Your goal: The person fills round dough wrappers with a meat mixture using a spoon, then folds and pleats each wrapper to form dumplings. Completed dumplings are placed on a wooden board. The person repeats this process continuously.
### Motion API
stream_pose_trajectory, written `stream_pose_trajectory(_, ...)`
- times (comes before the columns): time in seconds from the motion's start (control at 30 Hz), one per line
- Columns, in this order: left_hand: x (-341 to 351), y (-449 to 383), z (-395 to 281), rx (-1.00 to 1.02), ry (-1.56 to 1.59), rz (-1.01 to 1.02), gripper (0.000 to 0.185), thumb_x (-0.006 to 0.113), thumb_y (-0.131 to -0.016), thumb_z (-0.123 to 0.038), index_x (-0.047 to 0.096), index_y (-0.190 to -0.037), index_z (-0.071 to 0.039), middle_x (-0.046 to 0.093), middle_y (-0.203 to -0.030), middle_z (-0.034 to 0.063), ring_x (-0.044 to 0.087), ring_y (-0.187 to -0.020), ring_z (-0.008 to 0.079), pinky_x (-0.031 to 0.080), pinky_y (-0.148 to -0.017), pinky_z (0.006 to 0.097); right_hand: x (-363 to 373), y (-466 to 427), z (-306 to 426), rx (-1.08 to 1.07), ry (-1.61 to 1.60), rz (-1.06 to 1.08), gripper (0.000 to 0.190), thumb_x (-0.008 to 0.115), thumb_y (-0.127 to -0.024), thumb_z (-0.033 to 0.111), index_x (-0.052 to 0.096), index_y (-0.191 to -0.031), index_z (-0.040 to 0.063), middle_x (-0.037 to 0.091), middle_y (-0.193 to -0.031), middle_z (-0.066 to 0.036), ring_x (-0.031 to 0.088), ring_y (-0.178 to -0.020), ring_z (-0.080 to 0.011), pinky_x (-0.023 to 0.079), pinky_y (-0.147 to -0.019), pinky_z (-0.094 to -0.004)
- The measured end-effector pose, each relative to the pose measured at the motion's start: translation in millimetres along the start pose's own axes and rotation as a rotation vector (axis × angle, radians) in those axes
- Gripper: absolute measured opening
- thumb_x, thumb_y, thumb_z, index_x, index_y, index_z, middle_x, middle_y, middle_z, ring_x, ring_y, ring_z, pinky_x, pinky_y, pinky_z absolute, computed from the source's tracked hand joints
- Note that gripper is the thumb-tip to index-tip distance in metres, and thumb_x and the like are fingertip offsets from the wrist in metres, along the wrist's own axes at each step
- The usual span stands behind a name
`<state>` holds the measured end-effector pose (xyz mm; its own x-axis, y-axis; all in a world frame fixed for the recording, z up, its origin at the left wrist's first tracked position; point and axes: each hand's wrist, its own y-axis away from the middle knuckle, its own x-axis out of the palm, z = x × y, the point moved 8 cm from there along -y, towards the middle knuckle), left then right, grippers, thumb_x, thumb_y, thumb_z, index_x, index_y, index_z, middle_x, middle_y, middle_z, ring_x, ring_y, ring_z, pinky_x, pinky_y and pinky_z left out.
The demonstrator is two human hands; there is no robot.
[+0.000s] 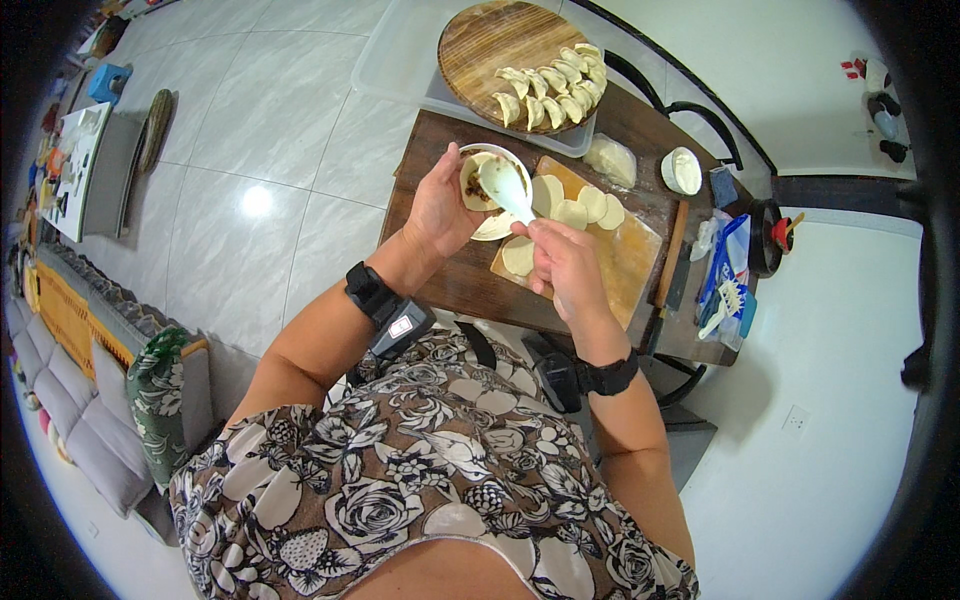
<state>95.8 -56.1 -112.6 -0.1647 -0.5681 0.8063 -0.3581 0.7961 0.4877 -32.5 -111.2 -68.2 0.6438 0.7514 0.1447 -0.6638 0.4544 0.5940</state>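
Observation:
My left hand holds a round dough wrapper with dark filling on it, over a white bowl. In my right hand is a pale spoon, its bowl end above the filling. Several flat dough wrappers lie on a wooden board to the right of the bowl, and one more lies at the board's left edge. Shaped dumplings stand in rows on a round wooden board beyond my hands.
The round board rests over a clear plastic bin. Dough in a plastic bag, a tub of white powder, a rolling pin, a knife and a blue package lie on the dark wooden table. A black chair stands behind.

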Motion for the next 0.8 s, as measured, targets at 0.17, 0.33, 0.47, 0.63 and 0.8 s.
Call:
stream_pose_trajectory(0.17, -5.1, -2.6, -3.8, 0.051, -0.016, 0.031, 0.056, 0.028, -0.099, -0.044, 0.049, -0.122, 0.002, 0.055, -0.123, 0.0151, 0.050, -0.116, 0.0290, 0.034, -0.105, 0.0437, -0.8, -10.2, -4.9, -0.018, 0.285, -0.018, 0.028, 0.050, -0.092, 0.023, 0.063, -0.097, -0.002, 0.048, -0.054, -0.006, 0.046, -0.045, -0.0185, 0.040, -0.044, -0.0308)
stream_pose_trajectory(0.33, -13.4, -4.0, -8.8, 0.076, 0.098, -0.022, 0.060, 0.025, -0.099, -0.046, 0.048, -0.122, 0.005, 0.054, -0.122, 0.0196, 0.048, -0.117, 0.0313, 0.033, -0.105, 0.0443, 9.3, 12.4, 27.0, -0.456, 0.853, -0.169, 0.021, 0.050, -0.090, 0.020, 0.060, -0.095, 0.002, 0.057, -0.068, -0.023, 0.056, -0.061, -0.0413, 0.044, -0.057, -0.0473)
stream_pose_trajectory(0.47, -5.2, -3.8, -4.9, 0.059, 0.062, 0.028, 0.061, 0.025, -0.099, -0.046, 0.046, -0.122, 0.006, 0.053, -0.123, 0.0189, 0.048, -0.118, 0.0313, 0.033, -0.105, 0.0441, 30.0, 10.3, 30.7, -0.608, 1.018, -0.165, 0.019, 0.050, -0.090, 0.019, 0.058, -0.092, 0.002, 0.059, -0.065, -0.022, 0.059, -0.063, -0.0403, 0.046, -0.058, -0.0494)
stream_pose_trajectory(0.63, -13.9, -0.9, -12.3, 0.092, 0.101, -0.039, 0.060, 0.026, -0.099, -0.045, 0.045, -0.122, 0.007, 0.053, -0.124, 0.0194, 0.048, -0.118, 0.0315, 0.034, -0.105, 0.0441, 2.5, 8.3, 35.7, -0.610, 1.052, -0.301, 0.018, 0.050, -0.089, 0.019, 0.058, -0.090, 0.002, 0.059, -0.065, -0.022, 0.059, -0.062, -0.0402, 0.046, -0.056, -0.0489)
stream_pose_trajectory(0.8, -18.4, -3.2, -16.5, 0.093, 0.080, -0.025, 0.060, 0.026, -0.099, -0.045, 0.043, -0.123, 0.008, 0.051, -0.125, 0.0216, 0.050, -0.116, 0.0326, 0.036, -0.105, 0.0443, 2.1, 14.9, 44.1, -0.798, 1.180, -0.380, 0.015, 0.055, -0.087, 0.015, 0.059, -0.096, 0.003, 0.061, -0.068, -0.016, 0.061, -0.062, -0.0333, 0.048, -0.054, -0.0431)
